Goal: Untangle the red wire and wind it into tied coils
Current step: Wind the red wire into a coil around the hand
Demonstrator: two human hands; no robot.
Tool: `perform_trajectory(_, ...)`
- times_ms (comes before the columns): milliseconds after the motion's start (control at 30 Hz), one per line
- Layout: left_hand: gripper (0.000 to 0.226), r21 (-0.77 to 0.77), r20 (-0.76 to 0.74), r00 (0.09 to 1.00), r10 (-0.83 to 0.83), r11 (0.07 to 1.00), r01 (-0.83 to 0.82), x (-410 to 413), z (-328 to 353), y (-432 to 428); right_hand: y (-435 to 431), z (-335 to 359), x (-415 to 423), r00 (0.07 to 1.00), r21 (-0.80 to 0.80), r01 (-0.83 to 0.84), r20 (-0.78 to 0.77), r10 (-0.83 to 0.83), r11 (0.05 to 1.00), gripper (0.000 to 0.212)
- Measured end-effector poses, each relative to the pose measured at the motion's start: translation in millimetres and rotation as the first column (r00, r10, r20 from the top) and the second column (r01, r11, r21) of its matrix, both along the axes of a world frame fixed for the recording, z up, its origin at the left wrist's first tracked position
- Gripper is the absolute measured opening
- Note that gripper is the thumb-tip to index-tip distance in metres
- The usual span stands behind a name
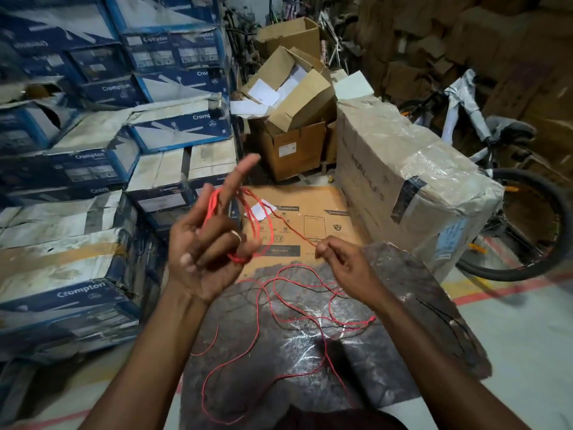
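A thin red wire point(313, 315) lies in loose tangled loops on a dark mat point(403, 352) in front of me. My left hand point(204, 252) is raised, palm toward me, index finger pointing up. Several turns of the red wire are wound as a coil point(260, 225) around its fingers, and the lower fingers curl over the coil's bottom. A taut strand runs from the coil down to my right hand point(344, 262), which pinches it between thumb and fingertips. Beyond that hand the wire trails down to the loops on the mat.
Stacks of blue and white Crompton boxes point(93, 169) fill the left side. A flat brown carton point(310, 221) lies beyond the mat. A large wrapped carton point(403, 181) and a bicycle point(511, 197) stand at right. Open cardboard boxes point(294, 119) sit at the back.
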State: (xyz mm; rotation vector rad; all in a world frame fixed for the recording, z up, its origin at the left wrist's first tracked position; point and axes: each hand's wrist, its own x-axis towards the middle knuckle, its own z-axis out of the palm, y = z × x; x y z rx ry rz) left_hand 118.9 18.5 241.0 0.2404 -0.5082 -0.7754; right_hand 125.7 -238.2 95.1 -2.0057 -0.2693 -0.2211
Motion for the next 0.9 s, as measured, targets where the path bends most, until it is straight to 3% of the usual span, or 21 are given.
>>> perform_trajectory(133,0.057,-0.005,-0.062,0.983,0.171,0.985,-0.172,28,14,4,2,-22,-31,0.999,-0.056,-0.011,-0.053,0.008,0.998,0.032)
perform_trajectory(300,0.052,0.247,-0.078,0.917,0.392,0.898,-0.363,59,15,8,-1,-46,-60,0.994,-0.074,-0.026,-0.104,0.018,0.997,0.039)
perform_trajectory(467,0.05,0.32,-0.043,0.831,0.555,0.795,-0.515,76,19,-1,1,-42,-82,0.982,-0.026,-0.112,-0.156,0.106,0.993,0.032)
perform_trajectory(533,0.05,0.384,0.053,0.771,0.635,0.7,-0.602,80,20,-4,-5,-40,-89,0.975,-0.153,-0.159,-0.181,0.13,0.975,0.033)
perform_trajectory(600,0.049,0.454,0.184,0.732,0.656,0.604,-0.655,84,16,-5,-13,-33,-98,0.972,-0.407,-0.208,-0.184,0.143,0.889,0.036)
perform_trajectory(667,0.048,0.559,0.401,0.688,0.605,0.434,-0.707,87,10,-5,-20,-12,-105,0.975,-0.6,-0.222,-0.135,0.176,0.768,0.036)
perform_trajectory(733,0.049,0.618,0.631,0.643,0.434,0.221,-0.755,86,1,-5,-22,18,-109,0.971,-0.64,-0.221,-0.07,0.23,0.736,0.033)
perform_trajectory(833,0.053,0.559,0.829,0.559,0.001,-0.008,-0.829,72,-14,-12,-24,65,-109,0.959,-0.604,-0.201,0.04,0.281,0.772,0.034)
perform_trajectory(900,0.059,0.522,0.8,0.526,-0.287,-0.097,-0.847,59,-27,-17,-24,88,-103,0.952,-0.47,-0.192,0.123,0.279,0.861,0.033)
